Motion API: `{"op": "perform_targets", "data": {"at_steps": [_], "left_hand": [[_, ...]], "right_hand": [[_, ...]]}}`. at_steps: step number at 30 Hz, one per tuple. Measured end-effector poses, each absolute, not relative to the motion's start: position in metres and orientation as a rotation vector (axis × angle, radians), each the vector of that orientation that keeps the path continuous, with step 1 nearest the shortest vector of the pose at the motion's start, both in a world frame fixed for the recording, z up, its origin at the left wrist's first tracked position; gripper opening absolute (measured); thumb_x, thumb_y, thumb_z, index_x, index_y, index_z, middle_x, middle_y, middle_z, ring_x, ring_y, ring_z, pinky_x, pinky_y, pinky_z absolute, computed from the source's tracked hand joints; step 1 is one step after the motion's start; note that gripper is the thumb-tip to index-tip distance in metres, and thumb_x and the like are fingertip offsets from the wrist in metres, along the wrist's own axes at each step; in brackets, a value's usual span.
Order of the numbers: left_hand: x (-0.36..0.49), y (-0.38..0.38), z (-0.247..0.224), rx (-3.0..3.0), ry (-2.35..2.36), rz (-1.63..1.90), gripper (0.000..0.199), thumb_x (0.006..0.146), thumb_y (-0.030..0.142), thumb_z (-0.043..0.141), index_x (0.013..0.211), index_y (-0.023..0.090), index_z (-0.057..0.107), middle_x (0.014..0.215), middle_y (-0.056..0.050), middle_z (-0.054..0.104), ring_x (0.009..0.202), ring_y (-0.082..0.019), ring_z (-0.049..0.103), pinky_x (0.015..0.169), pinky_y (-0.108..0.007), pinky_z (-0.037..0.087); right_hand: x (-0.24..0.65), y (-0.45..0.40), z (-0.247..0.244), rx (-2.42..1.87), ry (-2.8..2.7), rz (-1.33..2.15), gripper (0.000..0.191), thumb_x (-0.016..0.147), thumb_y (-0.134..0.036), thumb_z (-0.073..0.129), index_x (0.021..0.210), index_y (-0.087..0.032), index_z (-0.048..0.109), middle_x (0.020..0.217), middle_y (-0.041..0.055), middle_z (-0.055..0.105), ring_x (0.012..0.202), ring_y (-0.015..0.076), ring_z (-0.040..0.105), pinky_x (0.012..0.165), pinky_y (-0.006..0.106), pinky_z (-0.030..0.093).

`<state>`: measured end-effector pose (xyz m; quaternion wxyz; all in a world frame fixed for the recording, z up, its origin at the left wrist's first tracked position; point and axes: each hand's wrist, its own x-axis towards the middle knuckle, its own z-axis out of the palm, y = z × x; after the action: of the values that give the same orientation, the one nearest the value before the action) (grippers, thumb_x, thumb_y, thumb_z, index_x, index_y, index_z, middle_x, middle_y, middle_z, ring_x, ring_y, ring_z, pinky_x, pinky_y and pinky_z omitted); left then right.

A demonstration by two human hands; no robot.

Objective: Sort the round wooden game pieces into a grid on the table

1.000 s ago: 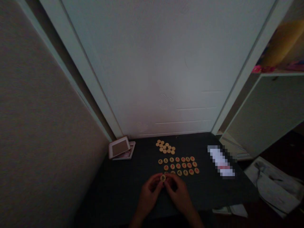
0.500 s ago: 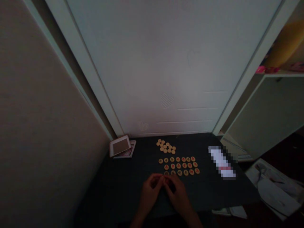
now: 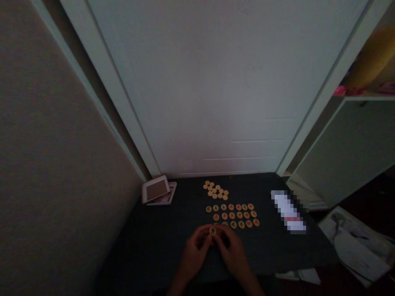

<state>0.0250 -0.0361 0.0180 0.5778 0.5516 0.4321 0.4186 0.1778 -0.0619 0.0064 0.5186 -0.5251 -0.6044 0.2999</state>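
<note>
Centrally, close to the near edge of the tabletop (image 3: 148,242), the left hand (image 3: 197,248) and the right hand (image 3: 232,250) are brought together, each with fingers curled and only a narrow gap at the tips. One round disc (image 3: 212,231) is gripped between the thumbs and fingertips of both hands; its face, bearing a dark character, is directed up toward the viewer. Whether the disc is clear of the surface below cannot be determined. Directly beyond the hands, marked discs are arranged in three rows roughly parallel to the far edge. The far row (image 3: 231,207) comprises seven discs, three with dark characters at its left end and four with red. The middle row (image 3: 239,215) comprises six discs with red characters. The near row (image 3: 241,224) shows dark characters followed by two red ones at its right end; its left end is partly covered by the fingers. Between these rows and the far edge lies a loose cluster of plain discs (image 3: 214,190), with no characters visible on their upper faces. At the far left corner, a shallow frame-like piece (image 3: 157,190) rests askew on a second one (image 3: 166,200). Near the right edge lies a pale item (image 3: 285,209), pixelated beyond identification. A white panel (image 3: 200,90) stands upright behind the far edge.
</note>
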Motion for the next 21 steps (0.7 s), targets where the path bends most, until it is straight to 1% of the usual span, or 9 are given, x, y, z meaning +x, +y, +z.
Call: {"op": "perform_targets", "data": {"at_steps": [3, 7, 11, 17, 21], "left_hand": [[0.0245, -0.0357, 0.0169, 1.307, 1.001, 0.976, 0.036, 0.086, 0.041, 0.063, 0.115, 0.02, 0.066, 0.118, -0.01, 0.069, 0.107, -0.026, 0.066, 0.09, -0.036, 0.055], [0.0235, -0.0353, 0.0172, 1.381, 1.002, 0.931, 0.035, 0.085, 0.04, 0.064, 0.116, 0.022, 0.068, 0.12, -0.008, 0.069, 0.108, -0.026, 0.066, 0.096, -0.037, 0.053], [0.0234, -0.0359, 0.019, 1.471, 1.036, 0.88, 0.032, 0.085, 0.039, 0.064, 0.114, 0.025, 0.07, 0.118, -0.006, 0.07, 0.109, -0.024, 0.065, 0.1, -0.037, 0.05], [0.0243, -0.0366, 0.0228, 1.492, 1.055, 0.886, 0.034, 0.086, 0.041, 0.062, 0.114, 0.024, 0.07, 0.119, -0.006, 0.069, 0.108, -0.024, 0.066, 0.099, -0.037, 0.051], [0.0248, -0.0368, 0.0233, 1.458, 1.067, 0.906, 0.036, 0.085, 0.043, 0.062, 0.115, 0.023, 0.07, 0.118, -0.007, 0.07, 0.108, -0.025, 0.066, 0.098, -0.037, 0.052]], "right_hand": [[0.1777, -0.062, 0.0079, -1.274, -1.418, 0.761, 0.029, 0.092, -0.04, 0.055, 0.112, -0.022, 0.067, 0.104, 0.0072, 0.071, 0.093, 0.0203, 0.066, 0.087, 0.029, 0.051], [0.1779, -0.0621, 0.0092, -1.313, -1.354, 0.846, 0.026, 0.091, -0.041, 0.057, 0.105, -0.022, 0.067, 0.092, 0.0045, 0.072, 0.084, 0.0184, 0.067, 0.08, 0.026, 0.051], [0.1787, -0.0622, 0.0075, -1.34, -1.315, 0.854, 0.023, 0.089, -0.042, 0.06, 0.095, -0.021, 0.067, 0.081, 0.0023, 0.071, 0.077, 0.0172, 0.066, 0.075, 0.024, 0.049], [0.1796, -0.0627, 0.0104, -1.322, -1.333, 0.891, 0.024, 0.092, -0.042, 0.055, 0.094, -0.021, 0.067, 0.086, 0.0029, 0.071, 0.08, 0.0169, 0.066, 0.075, 0.024, 0.049], [0.1788, -0.0631, 0.0148, -1.306, -1.342, 0.882, 0.024, 0.093, -0.041, 0.054, 0.095, -0.021, 0.067, 0.086, 0.0033, 0.071, 0.08, 0.017, 0.066, 0.075, 0.025, 0.049]]}}
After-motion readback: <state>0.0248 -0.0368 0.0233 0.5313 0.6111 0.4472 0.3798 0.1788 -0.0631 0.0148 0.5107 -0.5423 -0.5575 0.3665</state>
